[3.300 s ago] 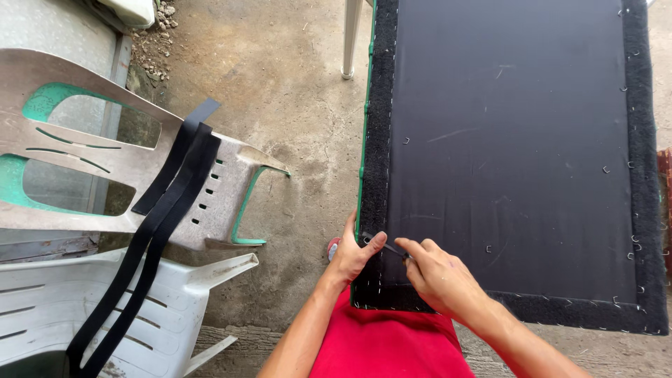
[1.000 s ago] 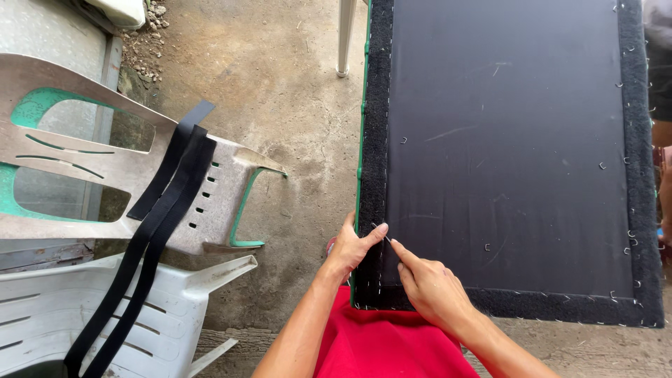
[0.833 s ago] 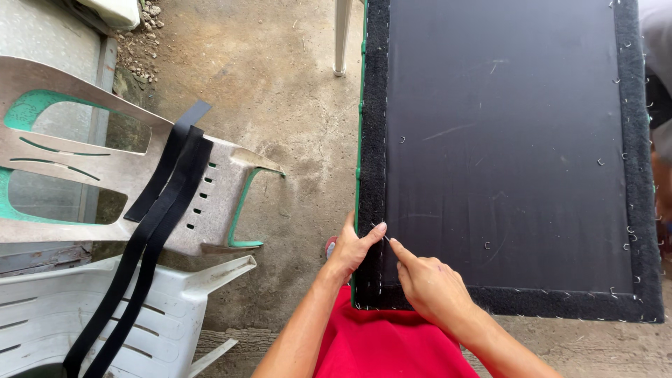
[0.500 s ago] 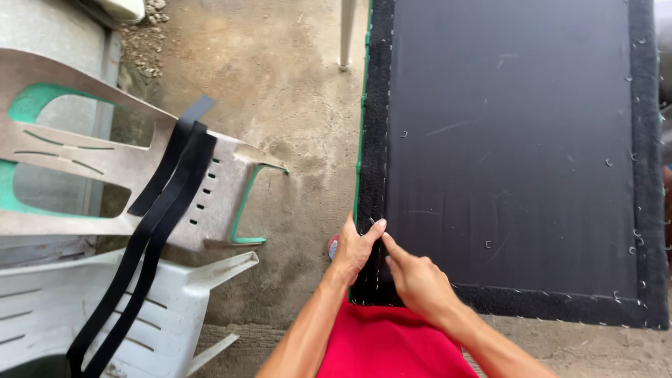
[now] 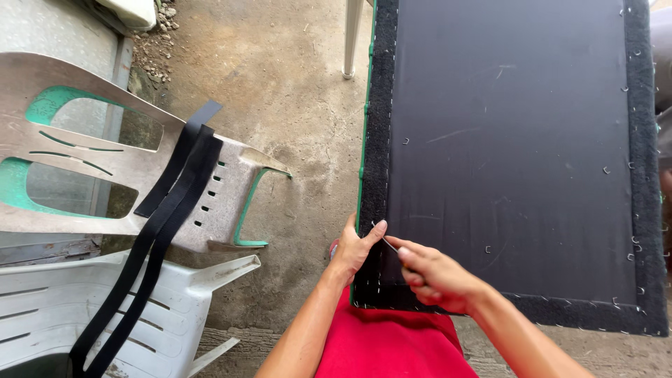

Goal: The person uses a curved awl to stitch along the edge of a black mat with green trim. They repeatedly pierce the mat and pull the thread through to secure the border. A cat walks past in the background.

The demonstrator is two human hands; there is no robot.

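**Hands at the near-left corner of a black fabric-covered panel**

Head view: The left hand (image 5: 353, 248) lies flat against the left edge of the panel (image 5: 511, 154), at about 7 o'clock of the picture's centre, fingers together and extended, thumb laid onto the fuzzy border (image 5: 378, 126). The right hand (image 5: 437, 276) sits just beside it at 5 o'clock from it, fingers curled tight around a thin metal tool (image 5: 384, 239) whose tip points toward 10 o'clock and meets the border close to the left thumb.

The panel fills the right half of the view, from 12 down to 4 o'clock, its near edge over the person's red garment (image 5: 392, 346). It reads as a rigid board under taut cloth: stiff as a whole, likely awkward rather than heavy, best gripped by its edges. The skin is soft and could tear or snag under the tool; small staples (image 5: 488, 249) stud the border and could prick fingers.

It looks matt black in the middle, with a darker, woolly strip around the rim, a green line along the left side, and faint scuffs.

At 9 o'clock, black straps (image 5: 171, 203) drape over a worn grey-green plastic chair (image 5: 91, 154) stacked near a white chair (image 5: 84, 315), on a concrete floor (image 5: 280, 91).
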